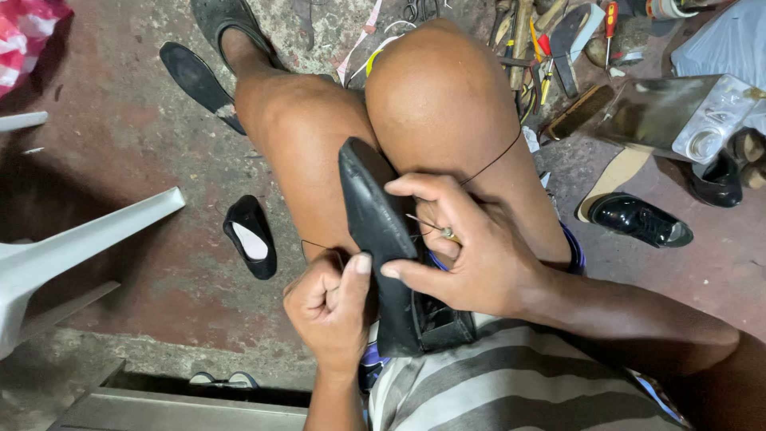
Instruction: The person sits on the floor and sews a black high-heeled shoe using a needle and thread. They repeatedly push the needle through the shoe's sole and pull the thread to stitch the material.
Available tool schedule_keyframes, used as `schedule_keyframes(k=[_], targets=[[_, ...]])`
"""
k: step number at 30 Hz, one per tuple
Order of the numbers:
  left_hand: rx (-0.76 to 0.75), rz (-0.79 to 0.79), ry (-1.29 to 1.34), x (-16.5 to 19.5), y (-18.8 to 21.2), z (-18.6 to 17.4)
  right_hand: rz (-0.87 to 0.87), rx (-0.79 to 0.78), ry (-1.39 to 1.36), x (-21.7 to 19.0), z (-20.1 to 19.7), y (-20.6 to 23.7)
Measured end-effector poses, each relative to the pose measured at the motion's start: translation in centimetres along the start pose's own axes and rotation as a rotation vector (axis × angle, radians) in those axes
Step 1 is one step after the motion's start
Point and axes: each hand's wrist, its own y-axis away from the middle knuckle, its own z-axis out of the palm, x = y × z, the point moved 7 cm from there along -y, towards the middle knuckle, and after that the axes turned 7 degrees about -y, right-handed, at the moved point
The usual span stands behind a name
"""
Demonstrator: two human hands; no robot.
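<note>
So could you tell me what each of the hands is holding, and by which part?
The left hand grips the black shoe by its sole edge; the right hand steadies its upper side and pinches a needle trailing dark thread.

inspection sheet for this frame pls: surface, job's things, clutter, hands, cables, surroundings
Surface: worn reddish concrete floor, stained; the work sits on the person's knees.
Job's things: black shoe held sole-side out between the knees; dark thread runs over the right knee; thin awl at the shoe's edge.
Clutter: black flat and insole on the floor; tool pile; brush; glossy black shoe.
Hands: left hand fisted against the shoe, thumb on it; right hand grips the shoe and awl.
Cables: nothing seen.
Surroundings: white plastic chair; grey step; plastic bag.
</note>
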Motion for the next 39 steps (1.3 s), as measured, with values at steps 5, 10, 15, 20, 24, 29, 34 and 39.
schedule_keyframes(k=[5,10,15,20,24,29,34,39], targets=[[0.231,-0.124,-0.014,-5.5,0.7,-6.5,0.127,-0.020,-0.160,1.6,0.8,-0.7],[0.219,-0.231,-0.045,-8.5,-0.8,-8.5,0.151,-0.022,-0.275,1.2,0.4,-1.1],[0.100,0.163,-0.358,-0.7,-1.4,-4.0,0.102,-0.068,-0.056,0.5,-0.1,-0.3],[-0.036,0.170,-0.367,3.7,-1.1,1.6,0.017,-0.187,0.230,0.5,-1.8,1.3],[-0.015,0.206,-0.417,4.3,-1.4,2.6,0.106,-0.304,0.588,0.2,-4.3,2.0],[-0.012,0.312,-0.547,4.4,-1.4,3.8,-0.350,-0.033,0.466,-4.4,-5.4,1.2],[0.064,0.287,-0.360,4.5,-1.2,4.4,-0.212,-0.087,0.444,-0.3,-3.9,-0.4],[0.139,0.306,-0.073,4.1,-0.8,4.1,-0.253,-0.114,0.403,0.0,-3.9,-0.6]])
